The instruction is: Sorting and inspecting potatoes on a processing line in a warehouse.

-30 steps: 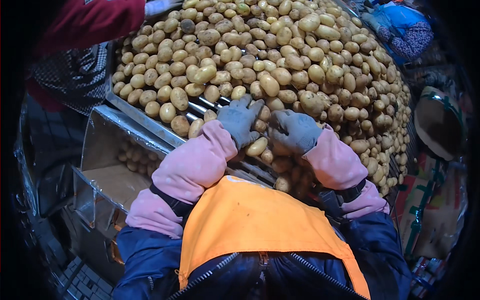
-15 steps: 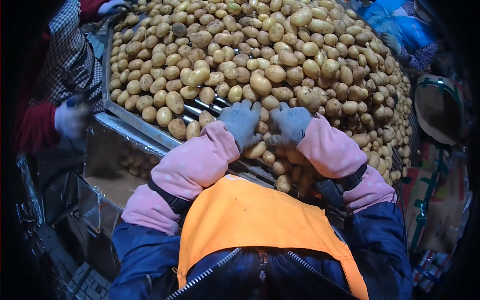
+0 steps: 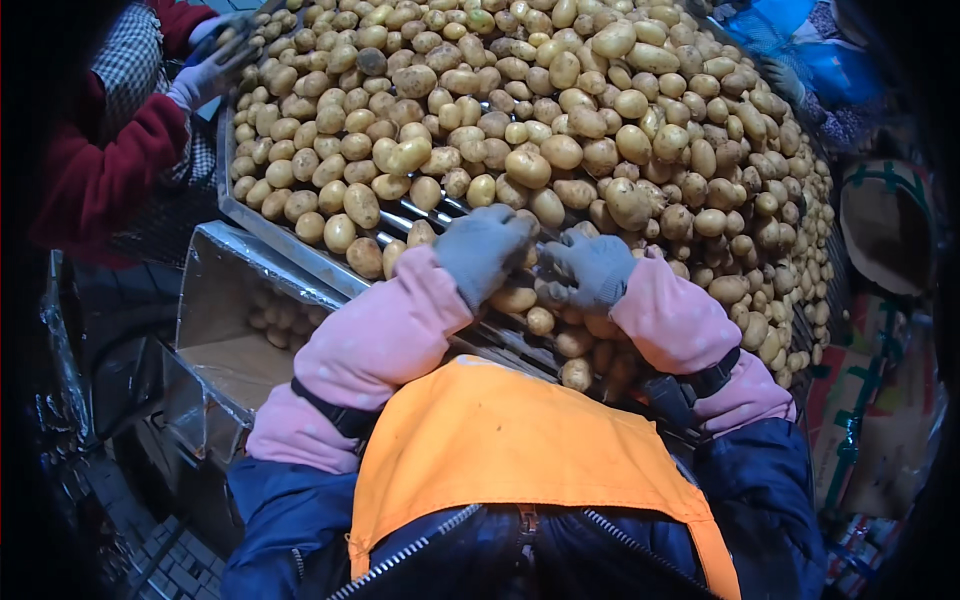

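Observation:
A big heap of yellow-brown potatoes (image 3: 560, 110) lies on a metal roller table (image 3: 270, 235) in front of me. Both my hands wear grey gloves and pink sleeves. My left hand (image 3: 482, 248) rests palm down on the near edge of the heap, its fingers bent over potatoes. My right hand (image 3: 592, 268) sits close beside it, with its fingers curled toward the left hand. The gloves hide what lies under the fingers. Small potatoes (image 3: 545, 320) lie on the rollers just below both hands.
At the far left a person in a red sleeve has a light-gloved hand (image 3: 205, 72) on the heap. Another person in blue (image 3: 800, 50) stands at the top right. A metal chute (image 3: 215, 290) holding a few potatoes sits lower left. Cardboard boxes (image 3: 860, 420) stand at the right.
The red-sleeved person's gloved hand has gone from beside the table up onto the far left of the heap. My own hands have stayed close together at the near edge.

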`<state>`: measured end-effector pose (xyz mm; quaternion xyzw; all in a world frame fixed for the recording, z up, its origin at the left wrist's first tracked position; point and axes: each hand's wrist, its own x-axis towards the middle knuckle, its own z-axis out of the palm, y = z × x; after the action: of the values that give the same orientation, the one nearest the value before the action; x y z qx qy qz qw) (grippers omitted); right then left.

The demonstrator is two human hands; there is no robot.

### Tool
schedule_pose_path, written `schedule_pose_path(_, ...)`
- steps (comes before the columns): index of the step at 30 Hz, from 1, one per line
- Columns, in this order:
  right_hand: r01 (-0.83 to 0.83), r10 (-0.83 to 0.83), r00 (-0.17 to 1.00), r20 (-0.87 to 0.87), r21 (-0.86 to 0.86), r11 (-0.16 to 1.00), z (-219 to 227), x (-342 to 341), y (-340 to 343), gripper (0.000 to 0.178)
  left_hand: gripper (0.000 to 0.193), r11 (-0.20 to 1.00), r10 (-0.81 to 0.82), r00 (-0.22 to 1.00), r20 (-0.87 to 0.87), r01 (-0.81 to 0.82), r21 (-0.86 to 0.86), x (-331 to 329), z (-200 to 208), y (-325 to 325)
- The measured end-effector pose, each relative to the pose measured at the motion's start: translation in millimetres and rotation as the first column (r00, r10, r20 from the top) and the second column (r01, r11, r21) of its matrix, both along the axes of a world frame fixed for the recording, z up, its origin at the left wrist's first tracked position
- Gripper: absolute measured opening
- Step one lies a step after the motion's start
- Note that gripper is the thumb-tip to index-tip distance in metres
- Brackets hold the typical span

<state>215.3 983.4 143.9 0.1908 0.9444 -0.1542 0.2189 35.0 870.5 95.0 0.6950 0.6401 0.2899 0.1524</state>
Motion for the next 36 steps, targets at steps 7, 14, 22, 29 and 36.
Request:
schedule_pose_path(7, 0.115, -0.115, 0.993, 0.012, -0.189, 0.975, 6.6, 13.9, 7.5, 0.043, 0.026, 0.949, 0.290, 0.254, 0.923, -0.201, -0.243, -16.3, 43.6, -52.6)
schedule_pose_path(14, 0.346, -0.688, 0.718, -0.106, -0.804, 0.484, 33.6, 22.4, 4.2, 0.041, 0.052, 0.847, 0.520, -0.354, 0.777, 0.334, -0.414, 14.5, 43.9, -61.8)
schedule_pose_path(22, -0.052, 0.138, 0.889, -0.437, 0.203, 0.978, 15.4, 82.8, -33.4, 0.042, 0.041, 0.905, 0.398, -0.623, 0.673, 0.386, -0.178, 27.4, 6.4, -52.6)
schedule_pose_path(29, 0.507, -0.357, 0.828, -0.431, 0.307, 0.805, -7.0, 234.9, -44.6, 0.024, 0.023, 0.843, 0.339, 0.284, 0.897, 0.331, -0.424, 34.5, 39.5, -35.2)
schedule_pose_path(36, 0.412, -0.228, 0.792, -0.566, 0.220, 0.885, 20.0, 155.7, -41.4, 0.026, 0.033, 0.951, -0.225, 0.974, -0.037, 0.211, -0.227, 75.8, 4.8, -5.0)
